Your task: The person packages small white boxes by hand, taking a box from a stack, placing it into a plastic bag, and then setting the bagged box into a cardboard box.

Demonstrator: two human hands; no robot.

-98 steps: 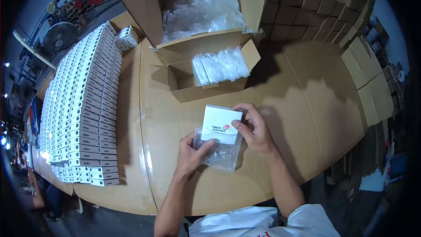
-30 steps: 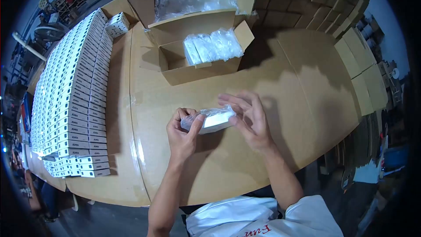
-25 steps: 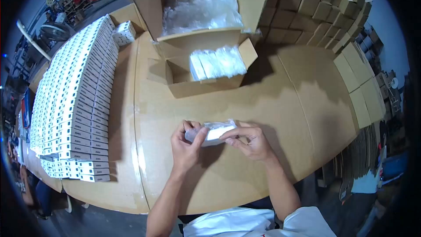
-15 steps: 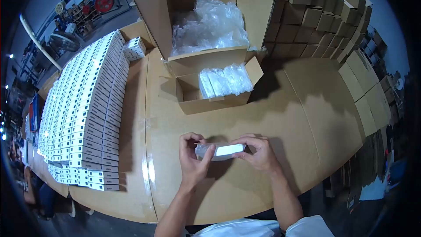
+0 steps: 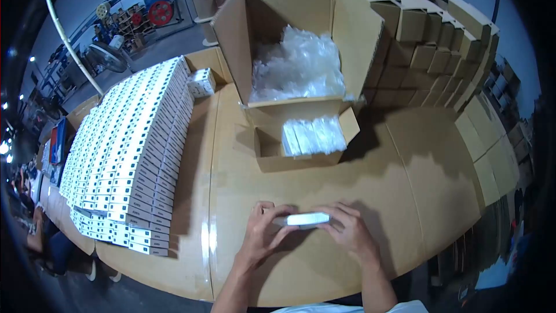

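A small flat white box [image 5: 308,219], apparently wrapped in a clear plastic bag, is held level above the cardboard-covered table. My left hand [image 5: 264,233] grips its left end, fingers curled behind and thumb in front. At the right end, my right hand [image 5: 351,232] pinches it between thumb and fingers. Beyond my hands stands an open carton [image 5: 292,164] with several bagged white boxes [image 5: 314,137] in its right part; bare cardboard shows at its left.
On the left rise long stacked rows of white boxes [image 5: 124,150], with a small separate stack [image 5: 201,83] behind. A large open carton [image 5: 231,52] holds clear plastic bags [image 5: 304,66]. Brown cartons [image 5: 428,52] are piled at the right back. A person's arm [image 5: 36,232] shows far left.
The view has tilted up and shifted left, so everything sits lower and further right. The box has turned in my hands and now shows a narrower side; both hands still hold it.
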